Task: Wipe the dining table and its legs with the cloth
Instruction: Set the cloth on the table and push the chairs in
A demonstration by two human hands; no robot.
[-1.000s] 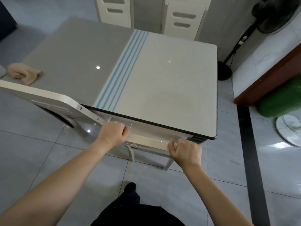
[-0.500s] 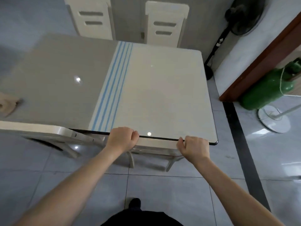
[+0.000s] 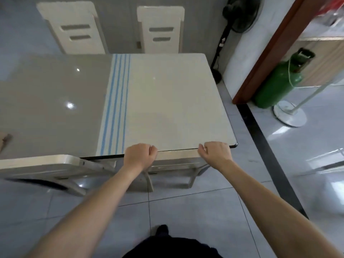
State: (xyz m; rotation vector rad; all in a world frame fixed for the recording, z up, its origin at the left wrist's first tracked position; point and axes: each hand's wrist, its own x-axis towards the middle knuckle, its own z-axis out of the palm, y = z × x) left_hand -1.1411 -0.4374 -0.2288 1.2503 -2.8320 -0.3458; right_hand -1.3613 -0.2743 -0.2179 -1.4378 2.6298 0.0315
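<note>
The dining table [image 3: 173, 101] has a glossy top, grey on the left and cream on the right, with blue stripes between. Only a corner of the tan cloth [image 3: 4, 140] shows at the far left edge, lying on the tabletop. A cream chair [image 3: 176, 155] is tucked under the table's near edge. My left hand [image 3: 139, 156] and my right hand [image 3: 215, 152] are both closed on its top rail, right against the table's edge. Only the chair's rail and legs show; the table's own legs are hidden.
A second cream chair [image 3: 46, 162] stands at the near left, angled away from the table. Two more chairs [image 3: 74, 28] [image 3: 161, 28] stand at the far side. Right of the table are a black fan [image 3: 240, 13], a green gas cylinder [image 3: 279, 84] and a white stand base [image 3: 290, 113].
The chair in my hands has slid further under the table, so its rail now sits at the table's edge. My view has shifted right, leaving the cloth at the frame's left edge.
</note>
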